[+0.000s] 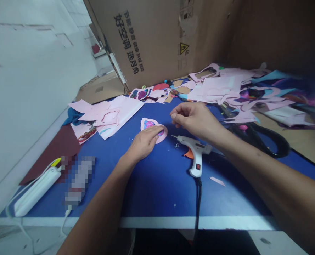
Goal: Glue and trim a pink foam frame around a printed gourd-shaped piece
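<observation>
My left hand [145, 142] lies flat with its fingers stretched over a small pink cutout [162, 137] that has a shiny blue-and-purple middle. The hand covers part of the cutout, which rests on the blue tabletop [157, 187]. To its right, my right hand [190, 117] is raised a little, thumb and fingers drawn together in a pinch; whatever may be between the fingertips is too small to make out. Just below that hand is a white hot glue gun [196, 156] with an orange trigger, its nozzle pointing toward the cutout.
Pink sheets [109, 115] with cut-out holes lie at the left. A heap of pink and coloured scraps [221, 86] fills the back right, before a large cardboard box [157, 39]. A white power strip [37, 191] and a blurred-out object [80, 180] lie front left.
</observation>
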Demonstrator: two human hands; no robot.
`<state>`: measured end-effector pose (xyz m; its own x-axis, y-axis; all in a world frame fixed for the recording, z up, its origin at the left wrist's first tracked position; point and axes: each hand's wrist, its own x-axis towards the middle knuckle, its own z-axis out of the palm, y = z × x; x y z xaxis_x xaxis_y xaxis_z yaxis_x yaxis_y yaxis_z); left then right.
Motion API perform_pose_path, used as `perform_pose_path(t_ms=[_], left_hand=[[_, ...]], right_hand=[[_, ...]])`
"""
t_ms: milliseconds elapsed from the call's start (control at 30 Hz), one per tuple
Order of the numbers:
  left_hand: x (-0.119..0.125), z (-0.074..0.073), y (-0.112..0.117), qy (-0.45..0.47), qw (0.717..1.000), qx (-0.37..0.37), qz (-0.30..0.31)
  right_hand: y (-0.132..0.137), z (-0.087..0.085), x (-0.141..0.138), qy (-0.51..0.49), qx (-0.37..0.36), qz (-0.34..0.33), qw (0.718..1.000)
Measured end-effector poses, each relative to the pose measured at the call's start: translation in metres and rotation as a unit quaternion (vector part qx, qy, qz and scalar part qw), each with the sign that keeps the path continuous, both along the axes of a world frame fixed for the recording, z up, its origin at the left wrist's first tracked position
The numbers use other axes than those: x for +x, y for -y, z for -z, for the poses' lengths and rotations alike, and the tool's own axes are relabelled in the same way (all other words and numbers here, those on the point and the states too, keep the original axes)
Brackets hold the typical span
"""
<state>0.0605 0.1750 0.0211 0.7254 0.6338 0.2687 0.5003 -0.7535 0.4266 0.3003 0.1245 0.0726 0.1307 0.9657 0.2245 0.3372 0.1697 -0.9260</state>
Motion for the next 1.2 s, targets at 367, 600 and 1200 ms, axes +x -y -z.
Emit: perform_pose_path(t_ms=[367, 600, 1200], left_hand=[[0.0, 0.006, -0.005, 0.01, 0.998, 0.043, 0.04], [0.001, 0.004, -0.004, 0.006, 0.999, 0.036, 0.04], [0.0, 0.011, -0.012, -0.018, 0.989, 0.127, 0.08]], right_hand=[[-0.003, 0.005, 0.0, -0.006, 0.006, 0.002, 1.0], [-0.001, 0.007, 0.003, 0.082, 0.014, -0.01, 0.996], [0.007, 0.012, 0.005, 0.507, 0.012, -0.07, 0.859]])
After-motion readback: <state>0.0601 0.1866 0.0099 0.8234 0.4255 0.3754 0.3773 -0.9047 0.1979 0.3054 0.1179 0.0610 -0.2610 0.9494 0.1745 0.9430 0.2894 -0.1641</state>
